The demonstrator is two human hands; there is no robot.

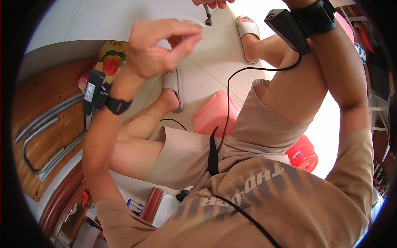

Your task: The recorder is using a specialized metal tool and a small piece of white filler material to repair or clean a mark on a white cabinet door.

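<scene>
My left hand [159,47] is raised at the upper middle, with thumb and fingers drawn together in a pinch. A small whitish, translucent piece [193,22] shows at its fingertips, too blurred to name. At the top edge only the fingertips of my right hand [215,3] show, curled and closed. A slim grey metal rod with a darker knobbed end [208,17] points down from them, apart from the left hand. The frame cuts off the rod's upper part.
A white surface [82,18] spans the upper left. Below it stand a fruit-printed box [111,58] and a wooden board with grey metal tubes [49,120]. A pink stool [215,111] sits between my legs, a red plastic stool [304,153] beside me. A black cable [228,95] crosses my lap.
</scene>
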